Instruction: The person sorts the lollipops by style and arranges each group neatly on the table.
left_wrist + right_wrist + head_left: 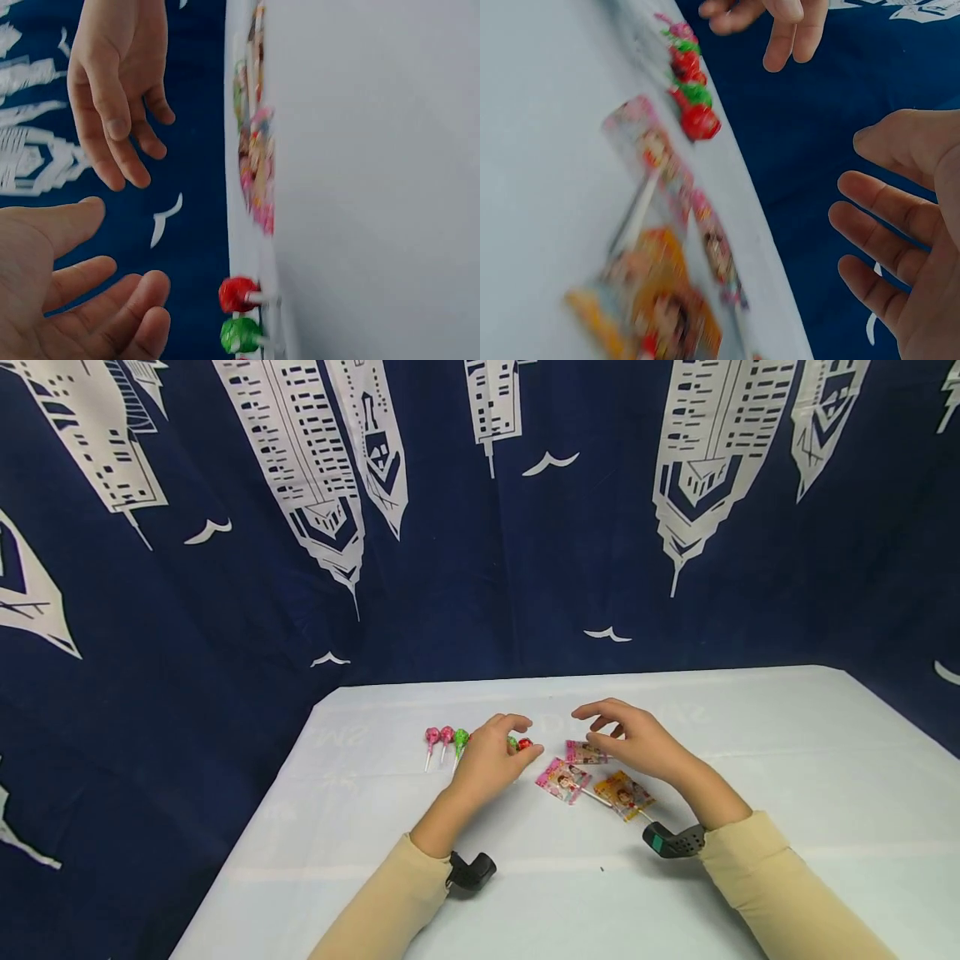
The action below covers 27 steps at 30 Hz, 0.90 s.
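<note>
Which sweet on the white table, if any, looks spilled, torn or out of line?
Nothing looks spilled or torn. The round lollipops lie in a neat row; the three flat wrapped lollipops lie at mixed angles. Both hands hover empty.

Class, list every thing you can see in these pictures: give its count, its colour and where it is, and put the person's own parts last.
Round lollipops: at least five; pink, green, red; in a row on the table, partly behind the left hand.
Flat wrapped lollipops: three; two pink, one orange; under and beside the right hand.
Table: one, white, centre.
Curtain: one, navy with white towers and birds, behind.
Wrist cameras: two, black, on the wrists.
Left hand: open, above the round lollipops.
Right hand: open, above the flat ones.
Sleeves: two, beige.
</note>
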{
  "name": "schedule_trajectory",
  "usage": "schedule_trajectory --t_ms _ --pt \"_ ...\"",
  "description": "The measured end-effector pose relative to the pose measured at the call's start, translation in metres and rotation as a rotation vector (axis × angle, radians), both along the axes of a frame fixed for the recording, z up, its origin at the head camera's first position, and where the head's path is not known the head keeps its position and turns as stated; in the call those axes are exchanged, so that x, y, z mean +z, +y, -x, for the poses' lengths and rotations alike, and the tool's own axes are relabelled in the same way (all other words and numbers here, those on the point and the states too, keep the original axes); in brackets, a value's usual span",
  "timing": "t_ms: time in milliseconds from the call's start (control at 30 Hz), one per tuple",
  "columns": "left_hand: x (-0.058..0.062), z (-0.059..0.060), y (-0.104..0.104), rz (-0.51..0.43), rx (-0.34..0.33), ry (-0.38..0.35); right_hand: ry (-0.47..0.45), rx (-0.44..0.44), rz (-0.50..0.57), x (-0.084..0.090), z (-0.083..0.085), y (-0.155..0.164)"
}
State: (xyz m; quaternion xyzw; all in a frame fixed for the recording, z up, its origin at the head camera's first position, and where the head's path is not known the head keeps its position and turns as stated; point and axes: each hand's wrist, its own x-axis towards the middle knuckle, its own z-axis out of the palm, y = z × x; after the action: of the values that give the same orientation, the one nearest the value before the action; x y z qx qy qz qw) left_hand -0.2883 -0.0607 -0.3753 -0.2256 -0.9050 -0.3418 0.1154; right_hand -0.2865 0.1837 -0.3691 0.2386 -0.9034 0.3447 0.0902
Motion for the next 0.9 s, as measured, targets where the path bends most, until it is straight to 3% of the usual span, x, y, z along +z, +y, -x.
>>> schedule_trajectory --t_ms 167,467,567,700,900 --pt "-0.007 -0.012 0.014 0.119 -0.010 0.005 -0.019 -0.003 -0.011 -0.011 -0.007 0.014" --pt "-0.021 -0.031 0.038 0.156 0.009 -0.126 -0.057 0.063 -0.007 -0.024 -0.017 0.031" --pt "-0.024 -0.037 0.041 0.153 0.034 -0.191 -0.080 0.085 -0.018 -0.028 -0.019 0.035" --pt "-0.030 -0.041 0.044 0.115 0.069 -0.224 -0.119 0.087 -0.034 -0.031 -0.023 0.039" --pt "-0.041 -0.042 0.048 0.080 0.132 -0.191 -0.136 0.093 -0.039 -0.040 -0.022 0.043"
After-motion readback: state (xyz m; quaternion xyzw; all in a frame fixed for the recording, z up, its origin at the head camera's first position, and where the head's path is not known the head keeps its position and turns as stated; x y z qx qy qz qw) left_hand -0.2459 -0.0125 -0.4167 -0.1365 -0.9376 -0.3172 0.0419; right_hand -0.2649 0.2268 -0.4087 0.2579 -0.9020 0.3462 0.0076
